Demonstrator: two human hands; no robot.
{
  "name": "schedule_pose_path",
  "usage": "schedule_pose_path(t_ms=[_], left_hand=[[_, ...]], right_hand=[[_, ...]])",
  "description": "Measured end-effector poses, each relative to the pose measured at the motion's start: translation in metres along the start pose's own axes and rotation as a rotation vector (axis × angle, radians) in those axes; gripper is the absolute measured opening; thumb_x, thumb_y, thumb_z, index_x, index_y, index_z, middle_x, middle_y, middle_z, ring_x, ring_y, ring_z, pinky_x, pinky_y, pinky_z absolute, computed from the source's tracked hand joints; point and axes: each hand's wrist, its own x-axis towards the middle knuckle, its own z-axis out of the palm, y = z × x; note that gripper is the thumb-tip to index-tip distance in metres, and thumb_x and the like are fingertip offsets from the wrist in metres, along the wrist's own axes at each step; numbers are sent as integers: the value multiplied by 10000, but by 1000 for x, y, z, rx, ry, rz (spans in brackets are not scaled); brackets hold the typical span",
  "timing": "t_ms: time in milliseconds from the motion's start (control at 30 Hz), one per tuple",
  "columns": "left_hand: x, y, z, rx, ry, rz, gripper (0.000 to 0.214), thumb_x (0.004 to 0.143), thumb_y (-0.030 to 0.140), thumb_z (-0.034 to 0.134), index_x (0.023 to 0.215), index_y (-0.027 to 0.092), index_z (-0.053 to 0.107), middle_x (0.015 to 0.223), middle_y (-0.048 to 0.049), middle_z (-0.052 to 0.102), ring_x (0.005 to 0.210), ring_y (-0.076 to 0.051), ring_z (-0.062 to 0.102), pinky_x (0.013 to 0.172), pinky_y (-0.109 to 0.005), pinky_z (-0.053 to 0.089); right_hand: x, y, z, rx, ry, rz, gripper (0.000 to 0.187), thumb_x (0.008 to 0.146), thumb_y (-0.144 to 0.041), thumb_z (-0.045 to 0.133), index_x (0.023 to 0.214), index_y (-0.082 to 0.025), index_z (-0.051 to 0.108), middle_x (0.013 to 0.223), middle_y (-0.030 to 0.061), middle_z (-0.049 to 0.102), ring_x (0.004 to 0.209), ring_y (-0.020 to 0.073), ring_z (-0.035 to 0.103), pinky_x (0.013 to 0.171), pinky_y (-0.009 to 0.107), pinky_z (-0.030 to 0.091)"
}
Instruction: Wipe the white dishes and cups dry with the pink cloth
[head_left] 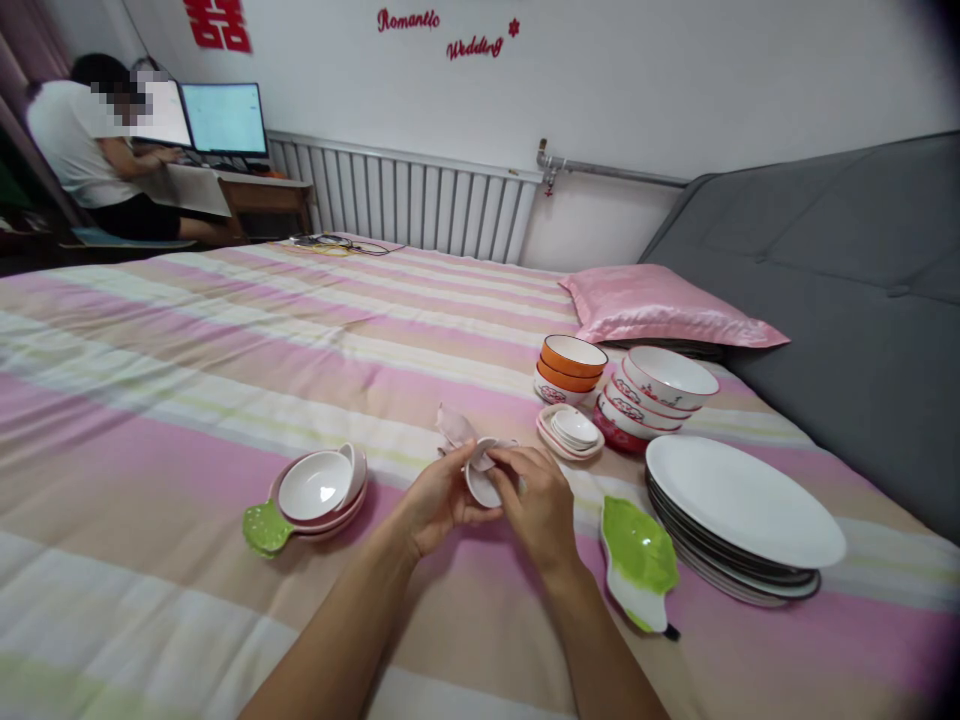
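Observation:
A small white dish (484, 488) is held over the bed in my left hand (442, 500), whose fingers curl round its side. My right hand (536, 500) is closed on a pale pink cloth (454, 425), pressing part of it into the dish. The cloth's loose end sticks out beyond my left fingertips. Left of my hands sits a stack of small dishes (319, 485), with a green leaf-like handle (266, 528) on one of them. By my right forearm lies a green and white leaf-shaped dish (637, 560).
Small dishes (574, 430), orange bowls (574, 365), patterned bowls (652, 400) and large plates (742, 500) stand stacked at the right on the striped bedspread (187, 400). Behind them lie a pink pillow (667, 305) and a grey headboard (840, 270). A person (97, 150) sits at a desk, far left.

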Motion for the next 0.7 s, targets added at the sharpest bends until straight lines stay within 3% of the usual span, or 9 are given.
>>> schedule_pose_path(t_ms=[233, 467, 700], left_hand=[[-1, 0, 0, 19, -45, -50, 297, 884, 313, 460, 1044, 111, 607, 782, -59, 661, 648, -154, 647, 543, -282, 565], [2, -4, -1, 76, -4, -4, 273, 845, 333, 533, 966, 109, 631, 713, -23, 629, 552, -87, 579, 455, -163, 472], [2, -2, -1, 52, 24, 111, 221, 830, 305, 545, 887, 111, 634, 758, -49, 648, 624, -119, 603, 559, -217, 508]], right_hand=[[-2, -3, -1, -3, 52, -39, 193, 820, -185, 536, 897, -241, 704, 868, 30, 716, 807, 199, 614, 759, 313, 433], [-3, -1, 4, -57, 139, 20, 180, 807, -185, 539, 873, -214, 703, 853, 38, 715, 784, 191, 617, 754, 294, 447], [-1, -7, 1, -105, 40, 128, 196, 766, -155, 527, 831, -226, 697, 830, 28, 704, 742, 178, 616, 710, 272, 442]])
